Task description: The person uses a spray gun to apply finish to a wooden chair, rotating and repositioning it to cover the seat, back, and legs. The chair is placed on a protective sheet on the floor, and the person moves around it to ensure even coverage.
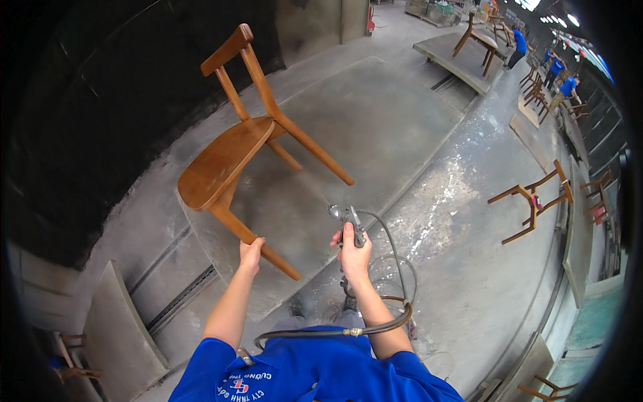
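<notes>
A brown wooden chair (224, 161) is tilted in front of me over a grey platform, its curved backrest up and its seat to the left. My left hand (251, 254) is closed round one of its legs, a little above the foot. In my right hand (353, 254) is a metal spray gun (348, 224), its nozzle pointing toward the underside of the chair. A dark hose (402, 318) loops from the gun and crosses in front of my body; a brass fitting shows on it.
The grey platform (375, 100) lies under the chair, with a dark wall (134, 87) beyond. Rails (181, 301) run along the floor at left. An unfinished-looking chair frame (536, 201) stands at right. Farther off, people in blue shirts (519, 41) work among more chairs.
</notes>
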Demonstrator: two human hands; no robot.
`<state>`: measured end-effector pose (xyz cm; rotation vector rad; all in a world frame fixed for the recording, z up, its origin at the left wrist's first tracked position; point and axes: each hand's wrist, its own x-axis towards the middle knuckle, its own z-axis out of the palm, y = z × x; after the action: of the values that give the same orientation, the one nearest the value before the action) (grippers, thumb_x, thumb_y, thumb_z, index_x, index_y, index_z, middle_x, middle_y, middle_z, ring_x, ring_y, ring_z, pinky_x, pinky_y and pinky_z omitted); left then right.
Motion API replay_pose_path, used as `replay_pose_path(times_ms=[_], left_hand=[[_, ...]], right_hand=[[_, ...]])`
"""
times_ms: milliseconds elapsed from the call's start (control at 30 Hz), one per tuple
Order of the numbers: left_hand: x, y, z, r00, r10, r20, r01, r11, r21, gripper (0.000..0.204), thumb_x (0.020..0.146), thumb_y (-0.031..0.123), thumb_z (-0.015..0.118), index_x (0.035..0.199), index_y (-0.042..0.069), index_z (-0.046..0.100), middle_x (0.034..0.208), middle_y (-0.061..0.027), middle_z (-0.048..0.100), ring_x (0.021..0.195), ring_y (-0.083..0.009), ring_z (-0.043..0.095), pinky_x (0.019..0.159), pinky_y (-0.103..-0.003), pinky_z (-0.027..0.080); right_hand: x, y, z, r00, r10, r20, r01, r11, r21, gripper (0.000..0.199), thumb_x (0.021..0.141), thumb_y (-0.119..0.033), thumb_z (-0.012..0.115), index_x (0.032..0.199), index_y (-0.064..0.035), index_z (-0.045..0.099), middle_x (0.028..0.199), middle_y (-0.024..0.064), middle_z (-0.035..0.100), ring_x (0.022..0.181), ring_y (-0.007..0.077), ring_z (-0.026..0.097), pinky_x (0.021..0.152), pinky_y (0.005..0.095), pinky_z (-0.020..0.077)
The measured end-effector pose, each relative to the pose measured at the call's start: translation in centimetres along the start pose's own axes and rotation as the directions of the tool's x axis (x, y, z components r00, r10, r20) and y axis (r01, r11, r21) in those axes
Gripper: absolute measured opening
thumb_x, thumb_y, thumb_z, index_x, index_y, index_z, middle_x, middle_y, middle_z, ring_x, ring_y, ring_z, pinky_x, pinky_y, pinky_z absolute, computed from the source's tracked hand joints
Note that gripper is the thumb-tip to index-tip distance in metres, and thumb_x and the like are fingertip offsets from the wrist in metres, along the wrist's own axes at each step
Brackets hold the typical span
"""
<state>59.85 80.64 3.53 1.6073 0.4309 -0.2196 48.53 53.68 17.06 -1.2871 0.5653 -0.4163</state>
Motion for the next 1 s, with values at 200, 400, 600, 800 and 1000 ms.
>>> replay_pose_path(times_ms=[200, 400, 600, 800, 1000], left_hand=[[0.0, -0.1, 0.1, 0.996, 0.045, 0.082, -0.037, 0.994, -0.101, 0.035, 0.085, 0.006, 0.072, 0.112, 0.007, 0.050, 0.100, -0.0038, 0.058, 0.095, -0.0147, 0.058, 0.091, -0.031, 0.046], [0.2, -0.1, 0.0, 0.996, 0.044, 0.082, -0.038, 0.997, -0.071, 0.033, 0.088, 0.009, 0.073, 0.113, 0.010, 0.051, 0.098, -0.0032, 0.067, 0.096, -0.0147, 0.063, 0.087, -0.031, 0.046], [0.0, 0.6, 0.2, 0.998, -0.005, 0.064, 0.014, 0.991, -0.133, 0.029, 0.088, 0.006, 0.072, 0.110, 0.008, 0.052, 0.096, -0.0052, 0.065, 0.095, -0.0153, 0.062, 0.091, -0.031, 0.047], [0.6, 0.8, 0.3, 0.999, 0.016, 0.049, -0.010, 0.992, -0.125, 0.029, 0.089, 0.007, 0.071, 0.110, 0.008, 0.051, 0.096, -0.0063, 0.066, 0.095, -0.0165, 0.064, 0.088, -0.032, 0.049], [0.1, 2.1, 0.0, 0.994, -0.083, 0.064, 0.080, 0.996, 0.043, 0.040, 0.092, 0.019, 0.071, 0.122, 0.004, 0.049, 0.107, -0.0083, 0.066, 0.101, -0.0188, 0.063, 0.088, -0.038, 0.051]], right_hand=[[4.9, 6.7, 0.6, 0.993, 0.074, -0.091, -0.077, 0.997, -0.025, 0.033, 0.101, -0.035, 0.063, 0.100, -0.0015, 0.064, 0.074, 0.0023, 0.064, 0.068, 0.0108, 0.063, 0.062, 0.0265, 0.0482], [4.1, 9.7, 0.2, 0.975, 0.169, -0.143, -0.165, 0.985, 0.041, 0.033, 0.102, -0.029, 0.062, 0.114, 0.0014, 0.065, 0.081, 0.0049, 0.067, 0.071, 0.0115, 0.064, 0.063, 0.0274, 0.0512], [5.1, 9.8, 1.2, 1.000, -0.012, -0.011, 0.012, 1.000, -0.016, 0.036, 0.102, -0.024, 0.062, 0.125, 0.0035, 0.061, 0.077, 0.0028, 0.064, 0.071, 0.0103, 0.061, 0.067, 0.0259, 0.0501], [5.9, 11.9, -2.0, 0.986, 0.118, -0.121, -0.126, 0.990, -0.063, 0.043, 0.097, -0.027, 0.069, 0.128, 0.0027, 0.063, 0.076, 0.0014, 0.066, 0.067, 0.0074, 0.061, 0.062, 0.0240, 0.0494], [5.8, 10.9, -5.7, 0.968, 0.248, 0.039, -0.239, 0.958, -0.159, 0.036, 0.103, -0.038, 0.058, 0.100, -0.0021, 0.062, 0.073, 0.0029, 0.064, 0.068, 0.0101, 0.063, 0.053, 0.0237, 0.0457]])
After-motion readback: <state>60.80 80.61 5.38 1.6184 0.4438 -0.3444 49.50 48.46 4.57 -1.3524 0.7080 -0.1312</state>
